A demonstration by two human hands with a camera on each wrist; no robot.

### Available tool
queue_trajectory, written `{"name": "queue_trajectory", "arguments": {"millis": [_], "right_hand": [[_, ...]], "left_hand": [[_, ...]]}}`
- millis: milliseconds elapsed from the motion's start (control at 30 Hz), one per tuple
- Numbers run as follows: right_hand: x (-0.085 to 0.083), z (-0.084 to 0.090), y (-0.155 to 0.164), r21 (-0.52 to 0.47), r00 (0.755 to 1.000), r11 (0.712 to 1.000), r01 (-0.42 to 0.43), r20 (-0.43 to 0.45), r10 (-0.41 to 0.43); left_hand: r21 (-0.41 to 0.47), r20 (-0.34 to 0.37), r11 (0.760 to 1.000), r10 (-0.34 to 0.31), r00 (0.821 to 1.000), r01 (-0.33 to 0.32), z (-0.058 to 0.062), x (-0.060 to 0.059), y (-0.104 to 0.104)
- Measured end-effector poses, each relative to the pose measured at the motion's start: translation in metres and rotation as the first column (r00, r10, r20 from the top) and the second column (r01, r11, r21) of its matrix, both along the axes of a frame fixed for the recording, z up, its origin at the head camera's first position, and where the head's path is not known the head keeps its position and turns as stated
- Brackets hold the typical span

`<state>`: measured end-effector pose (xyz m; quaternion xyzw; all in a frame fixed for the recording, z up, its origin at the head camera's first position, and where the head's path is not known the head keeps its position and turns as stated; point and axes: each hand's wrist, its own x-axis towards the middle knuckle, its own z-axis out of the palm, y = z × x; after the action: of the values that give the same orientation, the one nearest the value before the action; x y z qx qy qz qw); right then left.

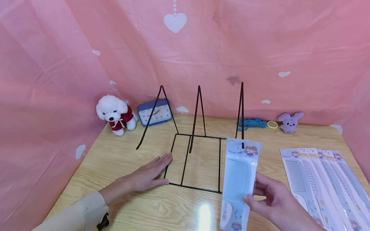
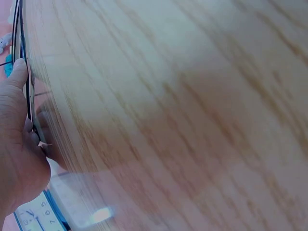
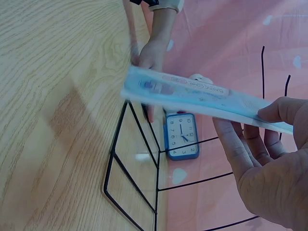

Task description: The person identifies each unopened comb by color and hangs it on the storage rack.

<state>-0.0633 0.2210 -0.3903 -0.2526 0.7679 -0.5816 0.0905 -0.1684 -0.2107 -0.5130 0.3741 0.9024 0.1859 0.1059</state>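
My right hand (image 1: 276,204) pinches the side edge of a packaged comb (image 1: 237,180) between thumb and fingers. The pack is upright in the head view, a pale blue comb inside clear, printed wrapping. A black wire rack (image 1: 205,136) with three slanting prongs stands behind it. The tip of the rack's right prong overlaps the pack's top; whether it passes through a hole, I cannot tell. My left hand (image 1: 152,173), fingers extended, rests at the left side of the rack's base. In the right wrist view the comb pack (image 3: 192,98) lies between thumb and fingers.
Several packaged combs (image 1: 328,192) lie overlapping on the right of the table. Along the back are a white plush dog (image 1: 113,112), a blue clock (image 1: 154,112), blue cord (image 1: 253,123), a yellow ring (image 1: 272,124) and a purple plush toy (image 1: 290,122). Pink cloth surrounds the table.
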Motion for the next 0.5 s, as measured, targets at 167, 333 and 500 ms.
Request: {"name": "queue_trajectory", "arguments": {"millis": [167, 333, 500], "right_hand": [[-0.004, -0.001, 0.0, 0.004, 1.0, 1.0, 0.009, 0.002, -0.009], [-0.012, -0.001, -0.001, 0.001, 0.999, 0.999, 0.039, 0.005, -0.039], [-0.021, -0.001, -0.005, 0.004, 0.986, 0.987, 0.163, 0.041, -0.163]], "left_hand": [[0.0, 0.002, 1.0, -0.005, 1.0, 0.005, -0.002, 0.0, -0.001], [0.001, 0.003, 1.0, -0.002, 1.0, 0.002, -0.002, 0.0, -0.001], [0.0, 0.003, 1.0, 0.002, 1.0, -0.002, -0.001, 0.0, -0.001]]}}
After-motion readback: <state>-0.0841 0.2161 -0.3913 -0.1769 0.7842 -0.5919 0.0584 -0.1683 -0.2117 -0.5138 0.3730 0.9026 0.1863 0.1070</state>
